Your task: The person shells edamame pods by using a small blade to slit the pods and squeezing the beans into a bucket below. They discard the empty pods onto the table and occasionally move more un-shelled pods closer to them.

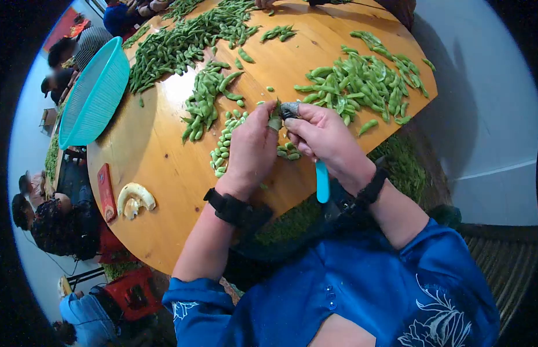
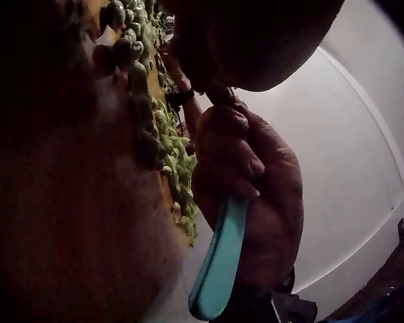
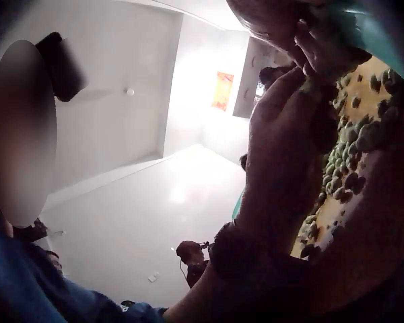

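In the head view the left hand [image 1: 251, 147] and right hand [image 1: 332, 139] meet fingertip to fingertip over the table's near edge. Between the left thumb and finger is a green soybean pod [image 1: 278, 106], mostly covered. The right hand grips a tool by its turquoise handle [image 1: 322, 182], which sticks out below the palm; its working end is hidden. Grey wraps [image 1: 290, 109] cover some fingertips. Shelled green beans [image 1: 224, 141] lie beside the left hand, and more beans [image 1: 289, 151] lie under the hands. The left wrist view shows the handle [image 2: 219, 262] under the curled right fingers [image 2: 232, 158].
Whole pods [image 1: 361, 84] are heaped at the right, with a smaller pile [image 1: 204, 101] left of centre and a big heap [image 1: 176, 46] farther back. A turquoise basket [image 1: 95, 92], a red packet [image 1: 107, 191] and a pale curved peel [image 1: 136, 199] are at the left. Other people sit around.
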